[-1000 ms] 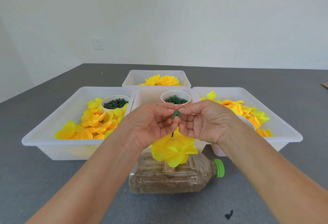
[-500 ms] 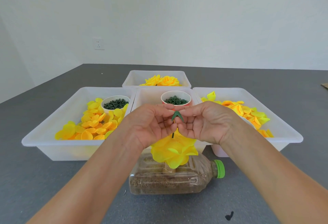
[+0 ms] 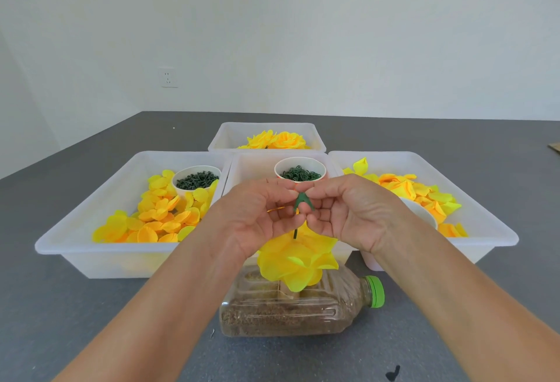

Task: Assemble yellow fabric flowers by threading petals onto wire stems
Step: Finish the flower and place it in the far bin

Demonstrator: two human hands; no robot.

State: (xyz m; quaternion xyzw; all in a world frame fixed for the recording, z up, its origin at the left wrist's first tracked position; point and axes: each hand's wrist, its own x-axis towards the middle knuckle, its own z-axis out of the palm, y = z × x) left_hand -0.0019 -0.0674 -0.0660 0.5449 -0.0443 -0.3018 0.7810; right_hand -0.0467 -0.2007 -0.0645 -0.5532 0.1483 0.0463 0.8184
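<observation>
both hands meet over the middle of the worktop point(image 3: 60, 306): our left hand point(image 3: 260, 218) and right hand point(image 3: 348, 215) pinch a small green calyx point(image 3: 301, 201) between fingertips, on top of a thin stem point(image 3: 295, 233). below them the yellow flower point(image 3: 298, 257) sits petals-down on a sand-filled bottle point(image 3: 291, 309), so petals look already threaded; we judge the calyx is going on now. back bin point(image 3: 266, 136) holds a couple of finished flowers. loose petals point(image 3: 157, 215) in the left bin point(image 3: 100, 248) and more in the right bin point(image 3: 472, 227), so plenty left.
</observation>
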